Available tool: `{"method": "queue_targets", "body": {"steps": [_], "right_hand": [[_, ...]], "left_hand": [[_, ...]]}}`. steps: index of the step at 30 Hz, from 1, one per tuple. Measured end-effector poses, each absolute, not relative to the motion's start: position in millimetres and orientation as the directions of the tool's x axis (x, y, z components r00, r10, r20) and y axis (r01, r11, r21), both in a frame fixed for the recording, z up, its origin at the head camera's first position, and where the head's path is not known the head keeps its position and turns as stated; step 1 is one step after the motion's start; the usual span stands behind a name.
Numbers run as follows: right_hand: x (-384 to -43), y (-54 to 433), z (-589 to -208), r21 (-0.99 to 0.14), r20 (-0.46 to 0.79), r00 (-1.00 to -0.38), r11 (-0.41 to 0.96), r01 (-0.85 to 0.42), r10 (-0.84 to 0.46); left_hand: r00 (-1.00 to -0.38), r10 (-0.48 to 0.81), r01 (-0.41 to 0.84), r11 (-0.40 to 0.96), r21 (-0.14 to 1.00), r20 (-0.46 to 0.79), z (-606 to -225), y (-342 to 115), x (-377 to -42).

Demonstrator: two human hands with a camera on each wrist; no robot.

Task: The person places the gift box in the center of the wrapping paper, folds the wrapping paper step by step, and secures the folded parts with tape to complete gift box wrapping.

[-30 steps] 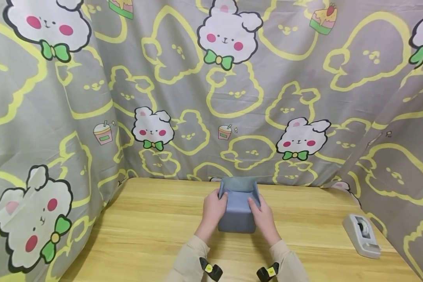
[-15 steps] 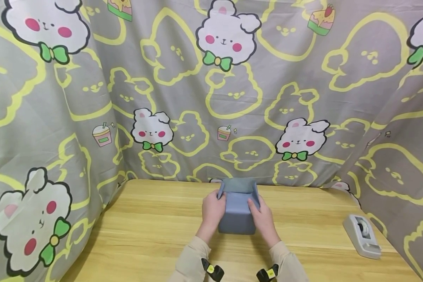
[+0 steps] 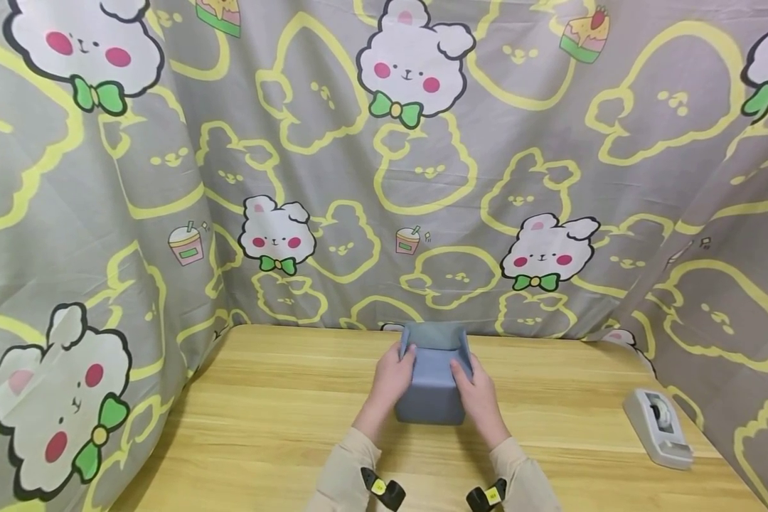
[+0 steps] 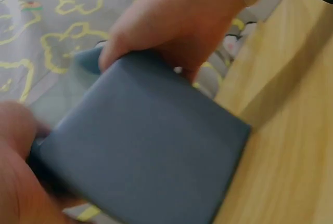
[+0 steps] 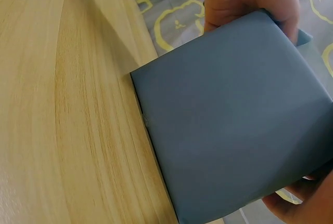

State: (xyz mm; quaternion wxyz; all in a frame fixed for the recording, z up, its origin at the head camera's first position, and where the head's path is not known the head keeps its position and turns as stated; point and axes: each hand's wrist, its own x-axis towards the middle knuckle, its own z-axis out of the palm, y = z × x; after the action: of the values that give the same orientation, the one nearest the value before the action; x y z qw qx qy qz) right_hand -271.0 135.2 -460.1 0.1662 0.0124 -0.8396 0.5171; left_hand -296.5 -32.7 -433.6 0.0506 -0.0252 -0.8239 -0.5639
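In the head view a blue-grey box [image 3: 430,387] stands at the middle of the table, with a raised flap at its back and upright side flaps. My left hand [image 3: 393,375] grips its left side, the thumb lying inside the left flap. My right hand [image 3: 476,390] holds the right side the same way, thumb over the top surface. The fingers beneath the flaps are mostly hidden. The left wrist view shows the plain front face of the box [image 4: 151,141] close up, its lower edge at the tabletop. From the right wrist, the same box [image 5: 229,115] sits between both hands.
A light wooden table [image 3: 262,412] spreads around the box. Near its right edge lies a grey-white tape dispenser [image 3: 658,427]. A grey curtain [image 3: 345,171] printed with cartoon rabbits surrounds the back and sides.
My left hand has shifted slightly along the box's left side, its thumb now further up at the flap. The right hand and the box have stayed nearly in place.
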Motion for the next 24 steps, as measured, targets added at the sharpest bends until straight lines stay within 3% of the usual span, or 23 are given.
{"method": "queue_targets", "body": {"steps": [6, 10, 18, 24], "right_hand": [[-271.0, 134.8, -460.2, -0.862, 0.296, -0.944, 0.466, -0.199, 0.145], [-271.9, 136.0, -460.2, -0.869, 0.299, -0.942, 0.452, -0.203, 0.151], [-273.8, 136.8, -461.6, -0.862, 0.325, -0.933, 0.455, -0.225, 0.153], [-274.8, 137.6, -464.4, -0.864, 0.308, -0.938, 0.459, -0.206, 0.158]], "left_hand": [[-0.947, 0.32, 0.099, 0.273, 0.957, 0.006, -431.2, -66.2, -301.9], [-0.9, 0.433, 0.108, 0.312, 0.944, -0.04, -430.0, -77.9, -301.9], [-0.912, 0.409, 0.164, 0.327, 0.931, 0.017, -430.3, -66.4, -298.1], [-0.9, 0.435, 0.125, 0.309, 0.943, -0.024, -429.1, -68.6, -294.6]]}}
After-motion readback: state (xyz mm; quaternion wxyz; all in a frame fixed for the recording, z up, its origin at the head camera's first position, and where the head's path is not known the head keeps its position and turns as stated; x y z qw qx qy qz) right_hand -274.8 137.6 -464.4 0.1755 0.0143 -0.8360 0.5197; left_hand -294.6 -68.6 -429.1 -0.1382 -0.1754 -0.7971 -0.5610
